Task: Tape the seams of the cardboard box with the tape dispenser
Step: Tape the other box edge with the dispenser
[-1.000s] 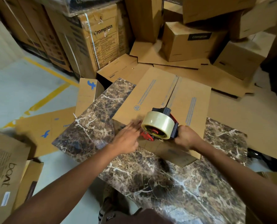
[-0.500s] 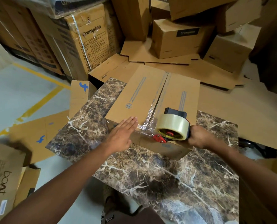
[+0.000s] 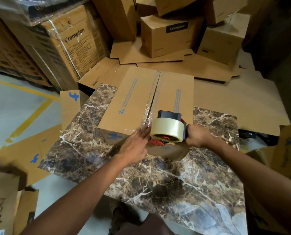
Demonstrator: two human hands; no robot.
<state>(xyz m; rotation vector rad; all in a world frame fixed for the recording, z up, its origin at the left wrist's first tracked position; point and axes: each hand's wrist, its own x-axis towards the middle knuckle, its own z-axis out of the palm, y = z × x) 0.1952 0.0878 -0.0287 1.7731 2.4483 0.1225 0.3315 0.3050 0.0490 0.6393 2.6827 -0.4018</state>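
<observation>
Fingers of the left hand lie extended and close together, flat on the near top edge of the cardboard box, pressing the clear tape where it folds over the front corner; they grip nothing; the right hand is wrapped closed around the handle of the tape dispenser, its fingers hidden on the far side, so how tightly they close cannot be told.

The dispenser sits at the near end of the centre seam, its roll facing the camera and its red blade end low against the front face of the box; tape appears already laid along the near part of the seam, with wrinkled glare visible there; whether it reaches the far end cannot be told.

The box rests on a marble-patterned table, its far end overhanging or meeting flattened cardboard sheets beyond; stacked cartons stand behind.

Risks, as judged: the left fingers lie just beside the blade end, so a sharp pull could nick them; if the left hand lifts before the strip is severed, the tape end may peel from the corner; wrinkles already present near the front edge may trap air and weaken the seal; the box is held only by hand pressure and may slide on the smooth table under a hard tug.
</observation>
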